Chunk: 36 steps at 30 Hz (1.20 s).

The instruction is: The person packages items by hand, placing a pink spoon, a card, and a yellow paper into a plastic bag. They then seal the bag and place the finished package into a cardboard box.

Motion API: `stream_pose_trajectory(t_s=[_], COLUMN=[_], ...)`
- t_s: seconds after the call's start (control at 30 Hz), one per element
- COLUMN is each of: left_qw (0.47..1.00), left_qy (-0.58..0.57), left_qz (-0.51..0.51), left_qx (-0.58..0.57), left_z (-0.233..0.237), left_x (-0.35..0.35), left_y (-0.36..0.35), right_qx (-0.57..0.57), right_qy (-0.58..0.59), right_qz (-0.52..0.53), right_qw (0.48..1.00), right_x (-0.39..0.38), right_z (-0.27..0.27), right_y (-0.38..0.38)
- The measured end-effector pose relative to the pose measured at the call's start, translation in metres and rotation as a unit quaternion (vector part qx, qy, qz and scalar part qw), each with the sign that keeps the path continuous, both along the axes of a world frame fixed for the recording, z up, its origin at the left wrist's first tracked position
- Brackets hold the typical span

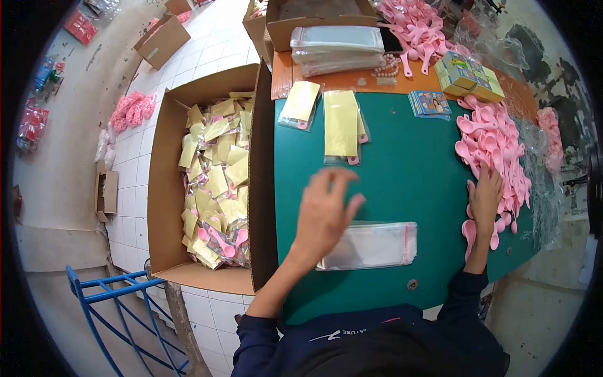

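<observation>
My left hand (326, 210) is raised over the green table, its fingers apart and nothing in them. Just below it lies a stack of clear plastic bags (370, 245). Beyond its fingertips are filled packets with yellow cards (340, 122) and pink pieces showing; another such packet (300, 102) lies to their left. My right hand (485, 200) rests on the near left side of a heap of pink plastic spoons (496, 141). Its fingers reach out across the spoons, and I see none gripped. A small pile of printed cards (430, 104) lies past the heap.
A deep cardboard box (164, 188) full of packed packets stands left of the table. At the back are bundled plastic sleeves (336, 47), stacked yellow-edged card blocks (465, 75) and more pink spoons (418, 31). A blue metal frame (116, 289) stands lower left.
</observation>
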<state>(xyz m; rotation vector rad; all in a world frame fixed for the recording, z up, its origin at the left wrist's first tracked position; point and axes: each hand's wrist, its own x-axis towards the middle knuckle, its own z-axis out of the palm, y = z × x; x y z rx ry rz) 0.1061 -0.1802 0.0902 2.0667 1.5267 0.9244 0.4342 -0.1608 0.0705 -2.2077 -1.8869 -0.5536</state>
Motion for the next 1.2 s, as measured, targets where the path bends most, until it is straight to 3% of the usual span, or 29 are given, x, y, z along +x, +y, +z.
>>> stream_pose_trajectory(t_s=[0.03,0.13,0.4,0.5,0.53,0.6,0.67,0.77,0.83,1.07,1.2], left_qw=[0.995,0.976,0.979,0.983,0.984,0.987,0.987,0.942,0.941,0.942,0.975], left_qy=[-0.007,0.015,-0.007,-0.021,-0.021,-0.037,-0.07,-0.261,-0.268,-0.205,-0.094], left_qz=[-0.098,-0.204,-0.203,-0.183,-0.176,-0.158,-0.136,-0.099,-0.098,-0.171,-0.177], left_qx=[-0.032,-0.071,-0.033,-0.007,-0.004,-0.015,-0.041,-0.189,-0.184,-0.203,-0.098], left_z=[-0.01,-0.029,-0.048,-0.047,-0.046,-0.044,-0.04,-0.031,-0.032,-0.043,-0.039], left_x=[0.004,0.024,0.027,0.025,0.023,0.021,0.019,0.016,0.015,0.016,0.02], left_y=[-0.009,-0.03,-0.024,-0.022,-0.022,-0.02,-0.018,-0.017,-0.014,-0.014,-0.018], right_qx=[-0.017,-0.07,-0.016,0.047,0.026,-0.017,-0.047,-0.108,-0.145,0.044,0.106], right_qy=[-0.077,-0.032,-0.006,0.124,0.274,0.551,0.609,0.669,0.706,0.565,0.548], right_qz=[-0.046,-0.054,0.006,0.125,0.114,0.084,0.162,0.248,0.258,0.282,0.289], right_qw=[0.996,0.996,1.0,0.983,0.955,0.83,0.775,0.692,0.643,0.774,0.778], right_x=[0.005,0.016,0.0,0.004,0.002,-0.017,-0.027,-0.038,-0.047,-0.064,-0.067], right_z=[-0.002,-0.008,0.0,-0.007,-0.007,0.007,0.014,0.019,0.023,0.023,0.02], right_y=[-0.005,0.0,-0.003,0.003,0.002,-0.003,-0.008,-0.012,-0.016,-0.024,-0.029])
